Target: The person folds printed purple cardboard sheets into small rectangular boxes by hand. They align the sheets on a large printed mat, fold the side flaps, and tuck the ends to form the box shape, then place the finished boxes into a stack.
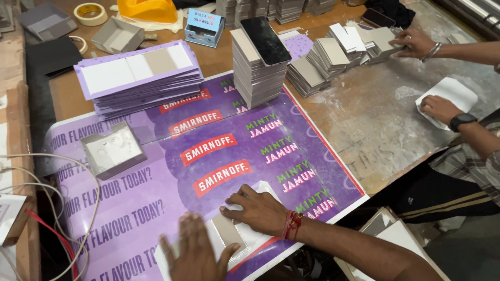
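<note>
Head view, left hand (194, 255): flat, fingers spread, palm down on the white sheet (245, 237), near the bottom edge of the frame; grips nothing.
Head view, right hand (258, 209): also flat and open, pressing the same sheet just right of the left hand; red thread band (291, 224) on the wrist.
White sheet: lies on the purple printed poster (172, 171), at its near edge; a grey card panel (228, 231) shows on it between the two hands.
Purple printed poster: spread over the worktop (375, 119), covering its left and middle part.
Small grey tray (113, 150): open box, on the poster, well left of the hands.
Stack of purple sheets (140, 78): far left, white and grey panels on the top one.
Tall grey card stack (255, 70): at the far edge of the poster, a dark phone (265, 40) lying on top.
Fanned grey cards (333, 57): right of the tall stack.
Co-worker's hands: one (416, 42) on the fanned cards, the other (440, 108), with a black wristwatch, pressing a white sheet on the bare worktop.
Far edge: tape roll (90, 13), yellow object (148, 9), small blue box (204, 27).
Left edge: white and red cables (62, 229).
</note>
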